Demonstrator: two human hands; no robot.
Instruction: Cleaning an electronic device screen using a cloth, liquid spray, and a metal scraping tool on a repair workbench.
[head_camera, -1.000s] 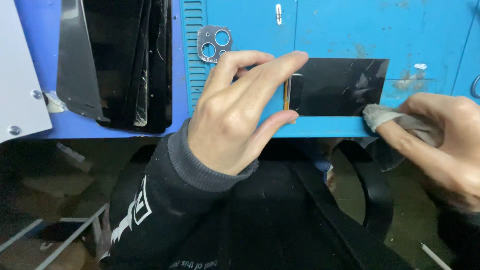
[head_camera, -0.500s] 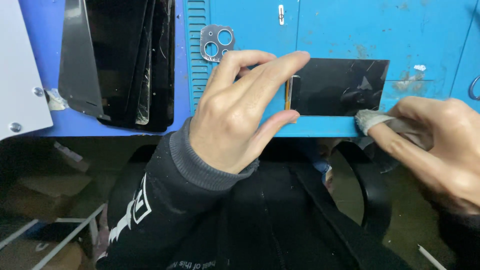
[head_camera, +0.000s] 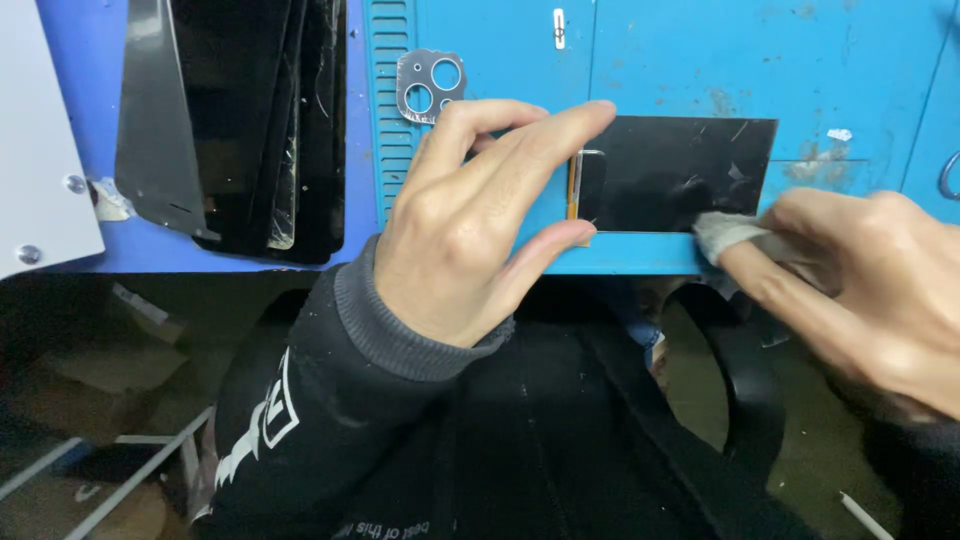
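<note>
Fingers (head_camera: 520, 120) of my left hand (head_camera: 470, 225) curl over the near end of a black glass panel (head_camera: 680, 170), index along its far edge and thumb pressed to its near edge, so that hand is clamped on the panel and pins it flat against the blue work mat (head_camera: 680, 60). From what I see through the head camera, the panel lies lengthwise across the mat, close to the mat's front edge, with fine scratches and smears catching the light on its surface. My right hand (head_camera: 850, 285) comes in from the right with its fingers pinched around a small grey cloth (head_camera: 725, 232), and the cloth touches the panel's lower right corner. A silver camera-lens frame (head_camera: 430, 85) with two round holes sits on the mat just beyond my left fingertips, apart from the panel. Well to the left, a stack of black glass panels (head_camera: 250, 120) leans fanned out on a darker blue surface, next to a pale grey plate (head_camera: 40, 140) with screws at its edge. My dark sleeve with its grey cuff (head_camera: 400, 330) fills the lower middle of the view.
</note>
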